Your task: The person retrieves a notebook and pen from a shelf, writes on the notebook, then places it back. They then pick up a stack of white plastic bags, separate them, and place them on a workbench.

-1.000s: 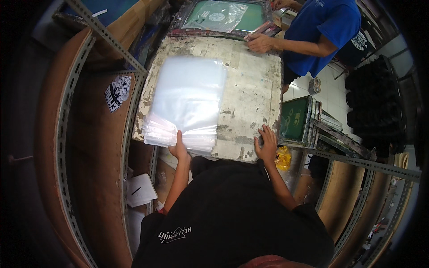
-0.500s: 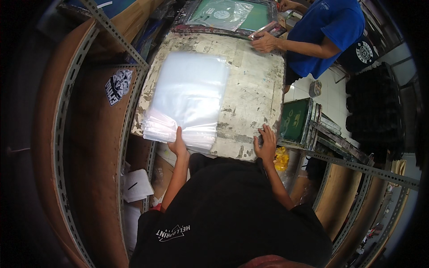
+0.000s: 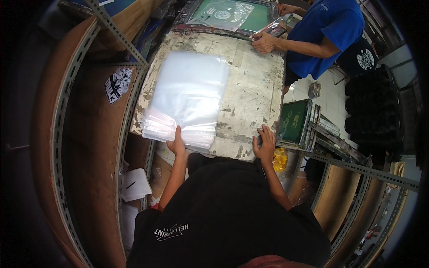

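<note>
A stack of clear plastic bags [image 3: 190, 91] lies on the left half of a worn, paint-stained table [image 3: 250, 96]. My left hand [image 3: 177, 143] grips the near edge of the stack, its thumb on top and the other fingers hidden beneath. At that edge the bags are fanned into uneven layers. My right hand [image 3: 265, 142] rests on the table's near right edge with nothing in it, fingers stretched out and slightly apart.
Across the table a co-worker in a blue shirt [image 3: 333, 31] handles a clear bag beside a green printing screen [image 3: 262, 24] with a printed bag on it. Metal-framed shelving [image 3: 127, 96] stands close on the left. More screens [image 3: 297, 118] lean at right, above a yellow bundle [image 3: 280, 159].
The co-worker's hands have shifted slightly, and the clear bag there is lifted a little. My own hands and the stack are almost unchanged.
</note>
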Tool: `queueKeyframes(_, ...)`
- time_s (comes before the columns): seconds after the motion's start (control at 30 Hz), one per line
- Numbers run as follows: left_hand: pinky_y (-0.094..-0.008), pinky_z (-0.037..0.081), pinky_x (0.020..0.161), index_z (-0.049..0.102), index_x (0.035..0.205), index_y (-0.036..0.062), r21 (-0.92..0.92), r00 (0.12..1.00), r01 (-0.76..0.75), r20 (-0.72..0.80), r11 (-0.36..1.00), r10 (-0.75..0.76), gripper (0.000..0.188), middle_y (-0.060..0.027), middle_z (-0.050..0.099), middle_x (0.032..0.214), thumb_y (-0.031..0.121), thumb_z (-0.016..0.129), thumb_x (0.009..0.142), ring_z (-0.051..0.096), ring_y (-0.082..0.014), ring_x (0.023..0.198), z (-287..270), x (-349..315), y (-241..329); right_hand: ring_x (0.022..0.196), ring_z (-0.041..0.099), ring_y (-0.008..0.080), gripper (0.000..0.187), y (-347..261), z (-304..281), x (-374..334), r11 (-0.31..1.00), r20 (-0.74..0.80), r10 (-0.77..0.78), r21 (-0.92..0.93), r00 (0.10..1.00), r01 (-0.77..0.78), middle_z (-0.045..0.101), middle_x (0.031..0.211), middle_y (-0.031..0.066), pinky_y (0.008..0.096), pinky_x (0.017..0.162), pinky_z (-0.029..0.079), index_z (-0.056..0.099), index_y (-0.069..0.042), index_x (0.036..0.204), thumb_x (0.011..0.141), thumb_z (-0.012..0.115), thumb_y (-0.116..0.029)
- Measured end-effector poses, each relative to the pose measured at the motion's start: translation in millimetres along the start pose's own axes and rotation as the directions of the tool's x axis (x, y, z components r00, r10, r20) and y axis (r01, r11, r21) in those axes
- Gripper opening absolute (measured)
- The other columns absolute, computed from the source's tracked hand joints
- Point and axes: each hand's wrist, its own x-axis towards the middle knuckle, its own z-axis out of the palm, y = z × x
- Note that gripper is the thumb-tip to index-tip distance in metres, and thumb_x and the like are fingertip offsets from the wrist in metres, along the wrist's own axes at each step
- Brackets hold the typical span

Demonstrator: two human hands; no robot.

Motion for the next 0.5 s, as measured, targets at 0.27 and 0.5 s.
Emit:
queueKeyframes(0.27, -0.0364, 0.050, 0.101, 0.058, 0.138, -0.0069, 0.010, 1.000, 0.000, -0.005, 1.000, 0.000, 0.067, -0.0154, 0.065, 0.136, 0.018, 0.089, 0.084, 0.064, -0.0262, 0.119, -0.7, 1.8, -2.1, 0.142, 0.050, 0.0361, 0.037, -2.0, -1.0, 0.7, 1.000, -0.004, 0.003, 0.018, 1.000, -0.003, 0.059, 0.149, 0.0150, 0.0518, 0.120, 0.036, 0.068, -0.007, 0.126, 0.092, 0.073, -0.018)
queueKeyframes(0.5, -0.0366, 0.051, 0.099, 0.059, 0.136, -0.0079, -0.016, 1.000, -0.019, 0.018, 1.000, 0.019, 0.065, -0.0152, 0.066, 0.133, 0.018, 0.089, 0.084, 0.064, -0.0254, 0.117, -3.1, 4.9, -5.9, 0.142, 0.050, 0.0363, 0.036, -3.2, -2.6, 0.6, 1.000, 0.007, 0.008, -0.001, 1.000, -0.008, 0.058, 0.150, 0.0150, 0.0510, 0.120, 0.036, 0.068, -0.008, 0.126, 0.092, 0.072, -0.018)
